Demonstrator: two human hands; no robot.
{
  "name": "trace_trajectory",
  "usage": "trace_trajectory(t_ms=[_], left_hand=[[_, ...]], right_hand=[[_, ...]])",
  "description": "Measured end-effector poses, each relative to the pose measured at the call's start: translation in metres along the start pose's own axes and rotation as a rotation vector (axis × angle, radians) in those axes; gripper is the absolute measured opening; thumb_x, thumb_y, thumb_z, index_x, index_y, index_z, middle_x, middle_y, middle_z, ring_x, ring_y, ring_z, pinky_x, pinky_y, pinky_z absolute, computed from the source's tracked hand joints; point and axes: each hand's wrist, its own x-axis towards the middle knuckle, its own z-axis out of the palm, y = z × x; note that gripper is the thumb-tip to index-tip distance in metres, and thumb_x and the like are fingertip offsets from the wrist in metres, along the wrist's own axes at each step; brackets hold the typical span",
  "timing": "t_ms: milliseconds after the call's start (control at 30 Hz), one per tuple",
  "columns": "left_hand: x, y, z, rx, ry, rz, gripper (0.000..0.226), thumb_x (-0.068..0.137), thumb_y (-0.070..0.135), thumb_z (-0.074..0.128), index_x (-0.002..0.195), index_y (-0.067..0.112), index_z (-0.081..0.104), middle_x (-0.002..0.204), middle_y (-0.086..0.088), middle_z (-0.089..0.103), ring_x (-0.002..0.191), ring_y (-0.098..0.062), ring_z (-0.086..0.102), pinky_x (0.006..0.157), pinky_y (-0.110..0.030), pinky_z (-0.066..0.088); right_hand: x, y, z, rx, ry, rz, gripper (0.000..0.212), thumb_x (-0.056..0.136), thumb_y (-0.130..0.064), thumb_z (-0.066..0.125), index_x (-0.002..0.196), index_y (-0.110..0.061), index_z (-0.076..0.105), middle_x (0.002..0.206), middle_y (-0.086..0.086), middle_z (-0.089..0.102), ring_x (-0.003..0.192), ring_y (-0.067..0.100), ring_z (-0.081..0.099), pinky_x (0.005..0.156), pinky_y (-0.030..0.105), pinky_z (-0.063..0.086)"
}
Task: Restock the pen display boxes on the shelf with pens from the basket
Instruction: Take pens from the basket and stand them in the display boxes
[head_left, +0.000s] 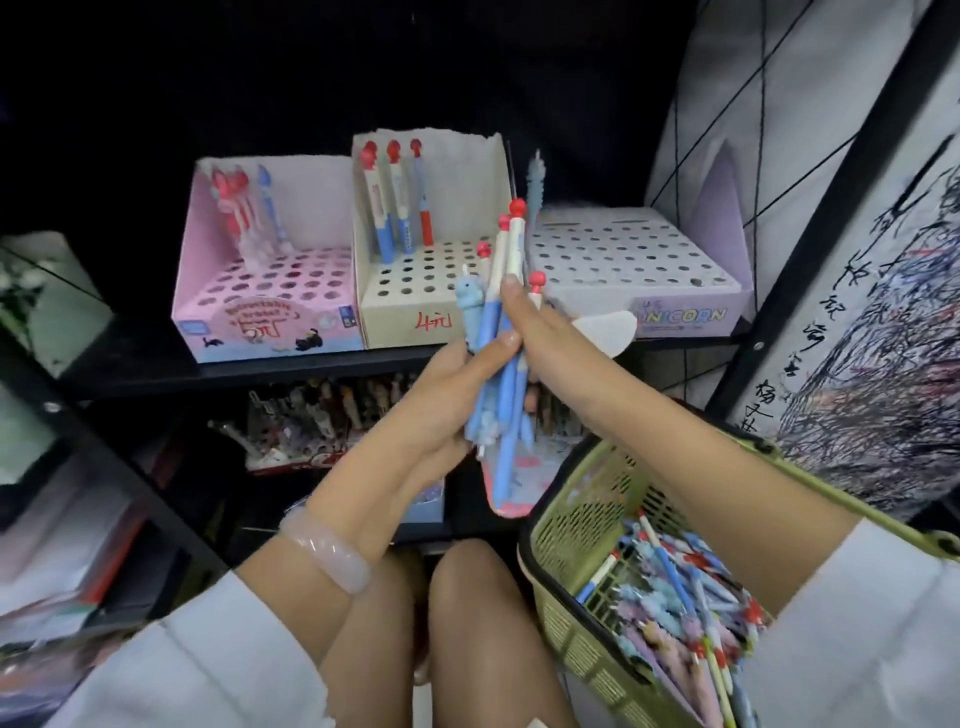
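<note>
Blue and white pens (501, 332) stand bunched in my left hand (441, 395), fingers curled round them; my right hand (540, 332) pinches one. Beyond, three display boxes (415, 306) line the shelf (156, 371); the green basket (571, 519) sits right.

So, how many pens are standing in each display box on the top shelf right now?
Pink box: 3 pens
Middle beige box: 3 pens
Unicorn box: 1 pen, at its back left corner
Total: 7
</note>
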Motion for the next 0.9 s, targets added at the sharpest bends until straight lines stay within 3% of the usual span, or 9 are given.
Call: trace_trajectory(t_ms=[100,233,367,467,533,600,733,833,900], left_hand=[[-0.003,0.020,-0.022,0.008,0.054,0.052,0.030,0.069,0.034,0.063,0.088,0.011,0.059,0.059,0.001,0.061,0.052,-0.012,0.059,0.049,-0.025,0.052],[-0.004,0.041,-0.045,0.080,0.103,0.145,0.025,0.077,0.032,0.062,0.092,0.012,0.058,0.057,0.004,0.059,0.052,-0.011,0.059,0.052,-0.024,0.051],[-0.002,0.056,-0.063,0.177,0.210,0.175,0.011,0.093,0.022,0.054,0.093,0.013,0.059,0.057,0.003,0.064,0.051,-0.014,0.062,0.050,-0.026,0.053],[0.004,0.060,-0.076,0.289,0.303,0.188,0.007,0.092,0.023,0.056,0.090,0.019,0.062,0.076,-0.002,0.070,0.068,-0.013,0.068,0.065,-0.030,0.059],[0.008,0.064,-0.087,0.332,0.354,0.200,0.010,0.092,0.025,0.057,0.087,0.019,0.062,0.087,-0.012,0.070,0.079,-0.022,0.069,0.069,-0.038,0.059],[0.013,0.070,-0.098,0.358,0.397,0.214,0.013,0.092,0.026,0.056,0.084,0.017,0.061,0.082,-0.009,0.071,0.079,-0.026,0.068,0.064,-0.037,0.055],[0.018,0.079,-0.118,0.312,0.455,0.253,0.005,0.093,0.022,0.056,0.095,0.018,0.057,0.061,0.014,0.068,0.059,-0.001,0.065,0.055,-0.017,0.051],[0.018,0.082,-0.126,0.291,0.451,0.252,0.003,0.092,0.020,0.056,0.091,0.020,0.058,0.062,0.011,0.069,0.062,-0.004,0.066,0.060,-0.020,0.052],[0.018,0.083,-0.129,0.232,0.419,0.243,0.004,0.093,0.017,0.055,0.090,0.017,0.058,0.061,0.008,0.068,0.061,-0.008,0.066,0.058,-0.024,0.055]], right_hand=[[0.013,-0.016,0.021,0.092,-0.005,-0.042,0.035,0.099,-0.044,0.033,0.094,-0.015,0.053,0.052,-0.010,0.048,0.040,-0.001,0.048,0.040,0.016,0.041],[0.027,-0.029,0.036,0.210,-0.048,-0.080,0.037,0.098,-0.032,0.043,0.093,0.001,0.059,0.055,0.000,0.048,0.044,0.009,0.048,0.044,0.023,0.045],[0.040,-0.031,0.046,0.308,-0.081,-0.103,0.030,0.098,-0.019,0.045,0.093,0.005,0.062,0.064,0.008,0.051,0.055,0.018,0.047,0.059,0.026,0.047],[0.054,-0.035,0.051,0.199,0.010,-0.131,0.023,0.097,-0.017,0.047,0.084,-0.006,0.062,0.063,-0.001,0.057,0.055,0.008,0.051,0.059,0.023,0.046],[0.065,-0.044,0.052,0.103,0.065,-0.172,0.021,0.099,-0.018,0.044,0.086,-0.009,0.058,0.067,-0.001,0.058,0.054,0.003,0.054,0.056,0.019,0.047],[0.079,-0.052,0.049,0.070,0.124,-0.203,0.020,0.100,-0.020,0.040,0.087,-0.011,0.053,0.068,-0.001,0.059,0.054,0.004,0.056,0.054,0.017,0.049],[0.112,-0.063,0.034,0.072,0.293,-0.247,0.021,0.102,-0.024,0.033,0.089,-0.013,0.046,0.072,0.005,0.059,0.053,0.007,0.060,0.051,0.017,0.050],[0.140,-0.060,0.025,-0.096,0.435,-0.315,0.014,0.101,-0.023,0.036,0.092,-0.013,0.043,0.076,0.010,0.061,0.058,0.010,0.063,0.055,0.022,0.054],[0.156,-0.054,0.025,-0.261,0.454,-0.335,0.011,0.100,-0.023,0.038,0.093,-0.015,0.041,0.084,0.017,0.063,0.072,0.024,0.066,0.065,0.036,0.057]])
